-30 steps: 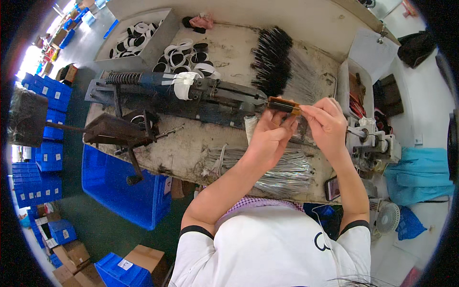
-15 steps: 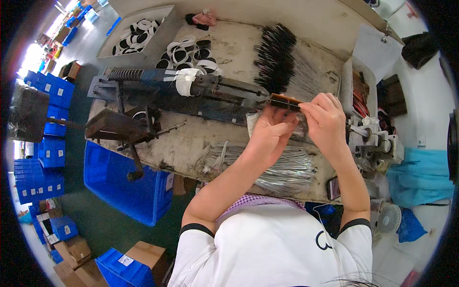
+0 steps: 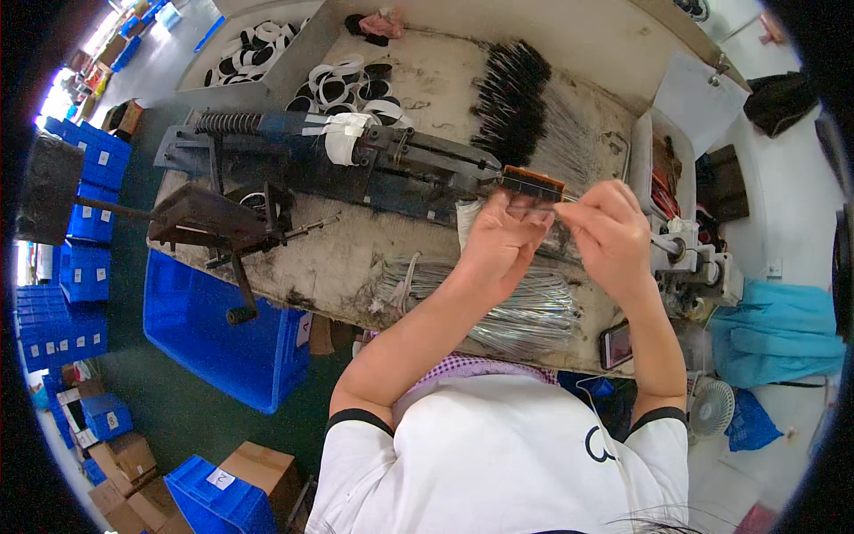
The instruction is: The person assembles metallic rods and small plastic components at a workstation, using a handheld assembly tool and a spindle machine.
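A dark strip with an orange edge (image 3: pixel 534 183) sits at the right tip of a long dark metal fixture (image 3: pixel 391 165), with a thin pale wire running along it. Just below this strip is my left hand (image 3: pixel 505 238), its fingers drawn together at the lower edge; what they hold is hidden. My right hand (image 3: pixel 612 233) pinches a thin wire at the strip's right end, thumb against forefinger. Twisted-wire brushes with black bristles (image 3: pixel 511 98) lie in a row behind the strip. A bundle of silvery wires (image 3: pixel 525 311) rests on the worktable in front of my hands.
Black and white rings (image 3: pixel 342 89) lie on the worktable (image 3: pixel 356 262), others in a bin (image 3: pixel 298 71) at the back left. A crank (image 3: pixel 240 313) juts from the front left, over a blue crate (image 3: pixel 222 334). A phone (image 3: pixel 615 345) and a metal clamp device (image 3: pixel 698 258) are at the right.
My left fingers have come out from behind the strip to its lower edge. My right hand has shifted slightly right and down. The whole view has moved a little.
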Available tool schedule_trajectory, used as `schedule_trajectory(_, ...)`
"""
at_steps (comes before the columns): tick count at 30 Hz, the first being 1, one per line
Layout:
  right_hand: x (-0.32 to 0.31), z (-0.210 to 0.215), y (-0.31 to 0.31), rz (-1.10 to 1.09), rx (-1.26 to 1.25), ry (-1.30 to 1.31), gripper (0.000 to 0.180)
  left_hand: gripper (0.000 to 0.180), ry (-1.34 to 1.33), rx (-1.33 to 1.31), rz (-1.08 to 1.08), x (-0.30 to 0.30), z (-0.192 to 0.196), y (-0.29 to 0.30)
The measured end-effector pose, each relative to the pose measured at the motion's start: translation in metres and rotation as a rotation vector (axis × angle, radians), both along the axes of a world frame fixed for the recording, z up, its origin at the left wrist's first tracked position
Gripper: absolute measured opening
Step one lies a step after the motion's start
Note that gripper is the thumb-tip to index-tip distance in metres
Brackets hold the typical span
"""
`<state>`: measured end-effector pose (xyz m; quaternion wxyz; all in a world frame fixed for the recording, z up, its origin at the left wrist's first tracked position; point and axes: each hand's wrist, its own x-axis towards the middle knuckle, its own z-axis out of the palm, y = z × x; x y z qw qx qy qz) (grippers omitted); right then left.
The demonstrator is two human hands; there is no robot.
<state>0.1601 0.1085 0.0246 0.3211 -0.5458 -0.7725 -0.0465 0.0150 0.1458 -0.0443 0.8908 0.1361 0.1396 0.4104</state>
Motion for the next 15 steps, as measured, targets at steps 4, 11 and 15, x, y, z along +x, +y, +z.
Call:
schedule_trajectory(4, -0.008, -0.007, 0.003, -0.007, 0.003, -0.055, 0.014, 0.051, -0.020, 0.030, 0.013, 0.004, -0.001, 0.000)
schedule_trajectory(11, 0.007, 0.002, 0.008, -0.080, 0.041, 0.024, 0.013, 0.056, 0.009, -0.013, 0.010, 0.001, -0.001, 0.000)
schedule_trajectory(15, 0.013, -0.006, 0.011, -0.053, -0.017, 0.050, 0.011, 0.058, 0.047, -0.042, 0.017, 0.003, 0.002, 0.000)
